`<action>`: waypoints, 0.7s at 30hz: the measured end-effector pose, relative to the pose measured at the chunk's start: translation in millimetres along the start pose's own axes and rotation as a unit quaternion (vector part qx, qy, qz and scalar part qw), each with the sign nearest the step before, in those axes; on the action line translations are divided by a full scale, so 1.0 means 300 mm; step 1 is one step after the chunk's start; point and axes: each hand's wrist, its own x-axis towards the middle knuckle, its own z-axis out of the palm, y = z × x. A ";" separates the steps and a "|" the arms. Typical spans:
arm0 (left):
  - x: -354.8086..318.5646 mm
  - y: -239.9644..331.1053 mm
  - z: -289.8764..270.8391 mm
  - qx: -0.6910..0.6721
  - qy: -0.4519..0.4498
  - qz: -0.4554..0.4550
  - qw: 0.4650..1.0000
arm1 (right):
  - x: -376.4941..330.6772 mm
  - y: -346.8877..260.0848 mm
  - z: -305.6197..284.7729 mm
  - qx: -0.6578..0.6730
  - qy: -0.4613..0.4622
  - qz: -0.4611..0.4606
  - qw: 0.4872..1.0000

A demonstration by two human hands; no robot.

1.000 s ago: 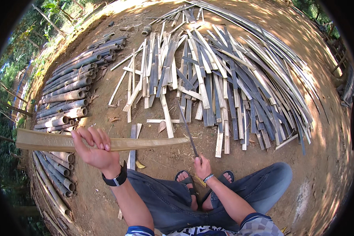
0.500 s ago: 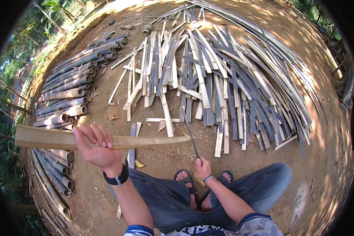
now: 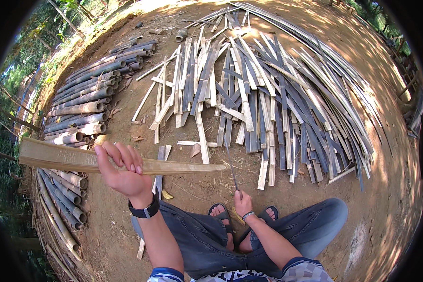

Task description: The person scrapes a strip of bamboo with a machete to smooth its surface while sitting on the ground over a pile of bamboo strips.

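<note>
My left hand (image 3: 123, 170), with a dark watch at the wrist, is closed around a long split bamboo strip (image 3: 183, 167). The strip lies crosswise, broad at its left end and narrowing to a thin tip on the right. My right hand (image 3: 243, 203) grips a long, thin-bladed knife (image 3: 233, 173) whose blade points away from me. Its handle is mostly hidden in my fingers. Strip tip and blade meet in front of my feet, with a small pale curl of bamboo at that spot. Whether the blade is cutting in, I cannot tell.
Many split bamboo strips (image 3: 268, 108) are heaped across the ground ahead. Uncut bamboo poles (image 3: 82, 108) lie stacked at the left, with more poles (image 3: 63, 199) nearer me. A dark strip (image 3: 160, 181) lies beside my left knee. My sandalled feet (image 3: 221, 214) are between my bent legs.
My left hand has shifted slightly right and up, and the strip's broad end has risen, so the strip slopes more. The knife blade has turned a little and looks thinner.
</note>
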 end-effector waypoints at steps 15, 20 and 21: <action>-0.013 -0.006 0.017 0.005 0.001 0.001 1.000 | -0.012 0.052 0.011 0.012 -0.056 0.074 0.996; -0.020 0.003 0.002 0.006 -0.009 -0.002 1.000 | 0.021 0.078 0.043 0.016 -0.090 0.142 0.986; -0.023 0.004 -0.011 0.015 -0.005 0.002 1.000 | 0.054 -0.027 0.017 0.066 -0.090 0.135 0.985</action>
